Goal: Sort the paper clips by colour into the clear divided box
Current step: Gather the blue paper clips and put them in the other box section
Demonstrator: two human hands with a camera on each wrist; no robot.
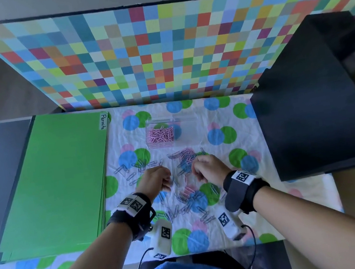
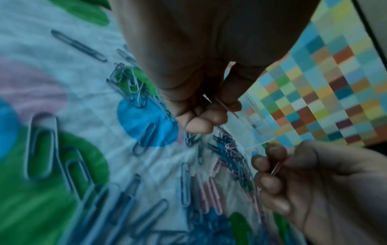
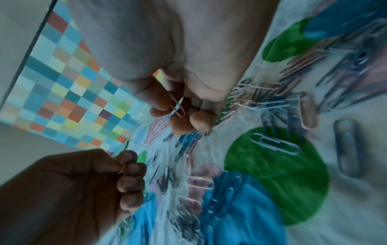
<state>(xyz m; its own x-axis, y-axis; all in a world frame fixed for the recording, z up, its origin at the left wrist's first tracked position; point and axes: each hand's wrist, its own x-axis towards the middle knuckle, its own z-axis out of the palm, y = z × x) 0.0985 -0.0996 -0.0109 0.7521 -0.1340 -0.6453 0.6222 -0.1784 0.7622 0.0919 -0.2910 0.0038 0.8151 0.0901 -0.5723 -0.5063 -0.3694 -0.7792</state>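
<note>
Because both hands are gathering one colour at a time, each hovers curled just above the scattered clips on the near side of the clear divided box (image 1: 171,131). Nearest the person, well short of the box, loose blue clips (image 1: 183,208) lie strewn over the spotted cloth (image 1: 214,111), apparently left until the pink ones are cleared. A little closer to the box, the left hand (image 1: 155,180) has its fingers folded round a pink clip (image 2: 225,106), and the right hand (image 1: 209,168) likewise pinches a pink clip (image 3: 178,106) between thumb and fingers; judging by the grip, each is collecting a few before carrying them over. Just short of the box sits a mixed heap of pink and blue clips (image 1: 185,156), still unsorted. In the box itself, the left compartment holds a mound of pink clips (image 1: 160,135), while the right compartment looks empty, presumably kept for blue. Left of the box lies a green folder (image 1: 50,185); right of it stands a black case (image 1: 316,102).
</note>
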